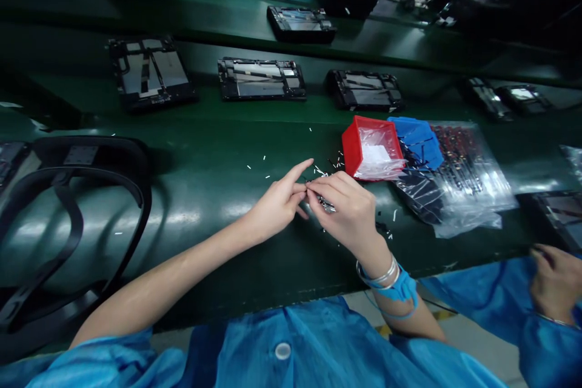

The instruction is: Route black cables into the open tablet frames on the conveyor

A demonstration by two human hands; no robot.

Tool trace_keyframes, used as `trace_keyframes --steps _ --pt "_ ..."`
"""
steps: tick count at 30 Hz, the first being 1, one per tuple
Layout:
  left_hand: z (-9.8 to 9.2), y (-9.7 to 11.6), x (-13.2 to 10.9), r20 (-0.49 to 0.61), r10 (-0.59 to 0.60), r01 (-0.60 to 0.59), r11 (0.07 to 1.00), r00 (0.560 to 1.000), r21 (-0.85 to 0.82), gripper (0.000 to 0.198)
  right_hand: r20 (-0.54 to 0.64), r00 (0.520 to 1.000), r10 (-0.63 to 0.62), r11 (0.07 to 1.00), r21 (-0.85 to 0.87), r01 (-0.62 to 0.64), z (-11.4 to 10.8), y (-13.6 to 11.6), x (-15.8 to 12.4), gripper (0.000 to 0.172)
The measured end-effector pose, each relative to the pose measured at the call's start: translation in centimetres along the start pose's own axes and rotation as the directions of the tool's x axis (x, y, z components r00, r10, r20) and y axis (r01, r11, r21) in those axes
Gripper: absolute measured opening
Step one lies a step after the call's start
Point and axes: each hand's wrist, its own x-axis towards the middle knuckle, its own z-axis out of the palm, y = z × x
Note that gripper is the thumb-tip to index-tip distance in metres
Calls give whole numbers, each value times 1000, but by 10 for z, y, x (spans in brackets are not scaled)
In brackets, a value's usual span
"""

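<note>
In the middle of the frame, our bare left hand (pixel 282 203) and bare right hand (pixel 349 205) pinch a tiny dark piece (pixel 307 183) (too small for us to name), lower left of the open red plastic box (pixel 351 150).

Glossy green workbench (pixel 200 194), pale floor (pixel 464 339)

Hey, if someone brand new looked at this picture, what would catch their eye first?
Probably the bright red bin on the green bench just beyond the right hand, with a blue bin beside it. Next, perhaps, the left hand, meeting the right one near the picture's centre. The large black strapped frame at far left also stands out.
</note>
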Motion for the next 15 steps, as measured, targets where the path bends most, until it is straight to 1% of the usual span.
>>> trace_keyframes --steps 1,3,4,5,6,7,8,9,10,11,12,13,14,15 --pt "-1 1 0 7 -15 15 1000 1000 -25 65 -21 1000 23 999 -37 -24 -3 8 0 15" --pt "-3 3 2 22 -53 54 995 998 -87 66 -115 987 116 976 -173 -135 -10 28 1 17" --pt "-4 4 3 32 -68 71 991 997 -116 67 -190 965 183 935 -271 -231 -13 39 1 20" --pt "-5 4 4 44 -77 83 987 996 -139 68 -241 943 228 887 -347 -304 -17 48 1 23" --pt "-7 5 5 58 -81 89 983 995 -158 70 -256 935 246 861 -385 -332 -19 54 1 24" --pt "-8 5 5 74 -81 93 980 994 -176 72 -243 938 246 866 -380 -326 -19 57 0 25" --pt "-8 5 5 96 -80 97 976 992 -195 74 -191 956 223 901 -334 -277 -18 56 0 26" --pt "-9 4 4 120 -77 101 971 990 -217 76 -119 978 169 946 -258 -195 -15 52 -1 27" --pt "-9 3 3 145 -69 103 965 987 -240 77 -53 995 89 983 -158 -96 -12 46 -2 27" --pt "-9 3 1 179 -60 105 960 982 -259 78 2 1000 -4 998 -57 4 -8 39 -2 28" --pt "-9 3 -1 223 -53 113 958 973 -264 78 15 995 -94 995 12 94 -5 32 -3 28" --pt "-10 4 -1 269 -54 124 961 962 -248 78 -20 990 -136 989 48 137 -2 28 -4 27" --pt "-13 6 0 292 -61 125 971 955 -205 77 -63 992 -110 991 67 114 1 26 -5 27" --pt "-18 10 4 255 -65 100 987 965 -129 75 -99 994 -47 994 91 56 3 27 -6 26"
